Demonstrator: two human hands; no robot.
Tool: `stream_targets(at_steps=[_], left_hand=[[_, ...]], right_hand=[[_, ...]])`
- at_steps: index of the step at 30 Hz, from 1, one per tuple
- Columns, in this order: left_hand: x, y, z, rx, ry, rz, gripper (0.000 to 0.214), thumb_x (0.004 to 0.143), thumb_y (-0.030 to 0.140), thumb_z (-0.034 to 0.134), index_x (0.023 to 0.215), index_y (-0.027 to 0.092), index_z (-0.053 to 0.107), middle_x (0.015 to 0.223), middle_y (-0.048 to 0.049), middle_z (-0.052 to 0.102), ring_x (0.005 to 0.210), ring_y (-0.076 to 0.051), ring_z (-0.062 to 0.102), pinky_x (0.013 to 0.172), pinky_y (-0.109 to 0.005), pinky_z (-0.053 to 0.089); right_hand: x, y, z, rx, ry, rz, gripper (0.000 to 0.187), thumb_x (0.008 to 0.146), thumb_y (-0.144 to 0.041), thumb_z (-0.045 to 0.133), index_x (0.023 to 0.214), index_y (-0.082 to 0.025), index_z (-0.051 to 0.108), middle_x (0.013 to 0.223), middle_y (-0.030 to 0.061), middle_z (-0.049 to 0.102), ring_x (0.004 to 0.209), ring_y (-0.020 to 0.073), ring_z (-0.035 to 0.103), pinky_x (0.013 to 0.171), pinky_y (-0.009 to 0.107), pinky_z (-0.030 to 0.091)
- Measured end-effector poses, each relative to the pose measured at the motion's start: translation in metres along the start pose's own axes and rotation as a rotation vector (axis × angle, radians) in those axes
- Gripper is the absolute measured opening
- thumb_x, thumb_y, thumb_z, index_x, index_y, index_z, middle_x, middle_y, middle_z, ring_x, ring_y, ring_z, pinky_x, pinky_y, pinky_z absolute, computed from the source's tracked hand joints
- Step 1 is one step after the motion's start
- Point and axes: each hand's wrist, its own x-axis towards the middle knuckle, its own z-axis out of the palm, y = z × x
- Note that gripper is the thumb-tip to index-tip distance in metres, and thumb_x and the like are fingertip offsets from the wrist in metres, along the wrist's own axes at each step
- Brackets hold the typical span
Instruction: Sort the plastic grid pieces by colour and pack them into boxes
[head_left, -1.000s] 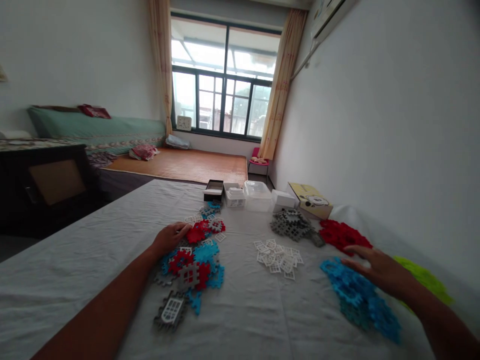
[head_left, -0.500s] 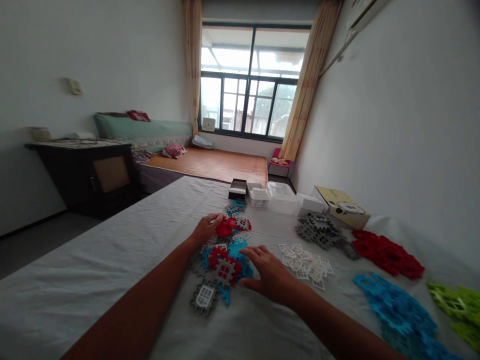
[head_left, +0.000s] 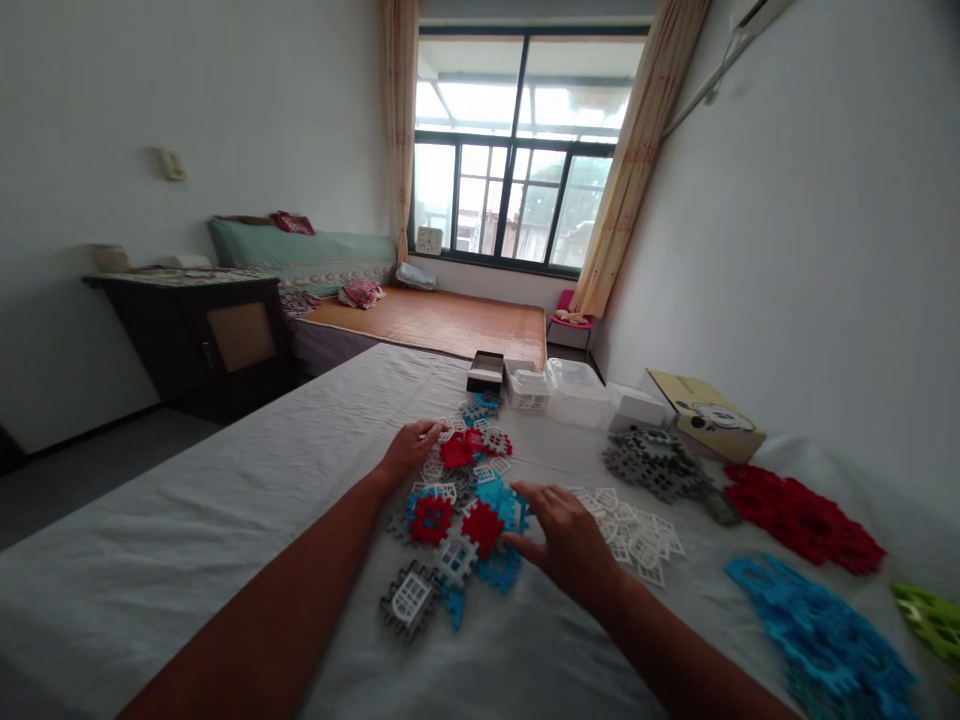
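A mixed pile of flat, toothed plastic building pieces lies between my hands. My left hand [head_left: 411, 447] rests at the pile's far left, fingers stretched out beside a red toothed piece [head_left: 456, 450]. On the other side, my right hand [head_left: 562, 525] has thumb and fingers spread, close to the blue pieces [head_left: 493, 488]. Between them lie a red piece with a cut-out middle [head_left: 431, 520], a solid-looking red piece [head_left: 482, 527] and a light grey piece [head_left: 456, 560]. Nearest me is a dark grey piece with a white window insert [head_left: 411, 597].
White window frames [head_left: 637, 535] lie right of my right hand. Heaps of grey [head_left: 652, 462], red [head_left: 806, 517], blue [head_left: 825, 630] and green pieces [head_left: 930, 618] stretch along the right. Behind stand a black box [head_left: 485, 372], clear plastic tub [head_left: 576, 392] and yellow carton [head_left: 705, 415].
The red and grey pieces that overlapped in the near pile now lie spread apart. My right hand has shifted slightly right in view; the whole camera view has also turned a little left.
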Motion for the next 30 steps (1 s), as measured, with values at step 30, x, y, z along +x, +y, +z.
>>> stream_targets(at_steps=[30], left_hand=[[0.006, -0.005, -0.002, 0.061, -0.034, -0.032, 0.057, 0.077, 0.060, 0.042, 0.095, 0.016, 0.072, 0.096, -0.0054, 0.073, 0.092, -0.026, 0.064, 0.080, -0.028, 0.046]], right_hand=[[-0.181, 0.159, -0.192, -0.270, 0.029, 0.696, 0.044, 0.078, -0.057, 0.047, 0.093, -0.023, 0.071, 0.094, 0.0075, 0.072, 0.084, 0.0270, 0.066, 0.074, 0.037, 0.052]])
